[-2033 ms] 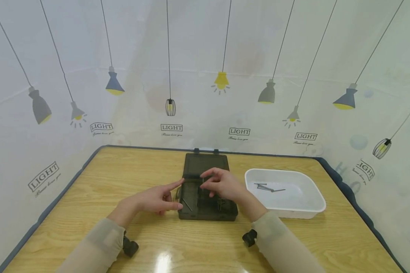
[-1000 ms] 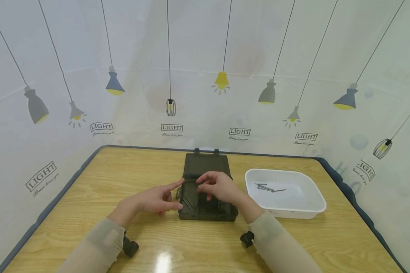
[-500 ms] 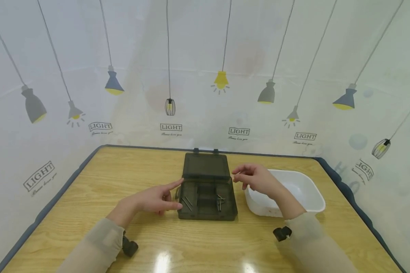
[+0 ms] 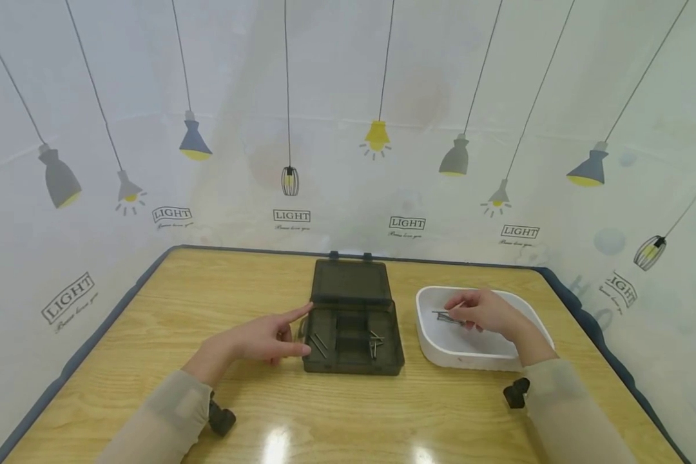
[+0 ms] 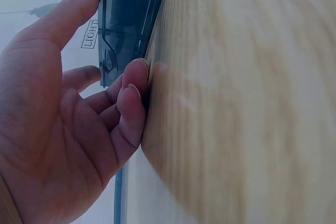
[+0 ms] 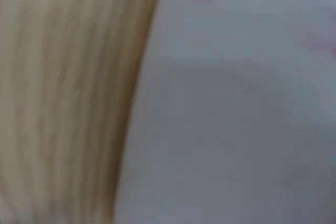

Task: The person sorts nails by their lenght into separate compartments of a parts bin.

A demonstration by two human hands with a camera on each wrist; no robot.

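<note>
Left hand [image 4: 261,338] touches the dark box [image 4: 354,370] with thumb [image 4: 294,349] and forefinger [image 4: 296,314] straight, right hand [image 4: 488,314], its grip unclear, is over the white tray [image 4: 470,361], and the work looks partly done: metal pins [image 4: 318,347] lie in both sides of the box, a few more in the tray

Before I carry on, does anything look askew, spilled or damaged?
Nothing looks spilled or damaged in the head view. Only a slight untidiness: in the dark compartment box, the nail-like pins on the right lie crossed at odd angles, while the two pins on the left lie roughly parallel.
</note>
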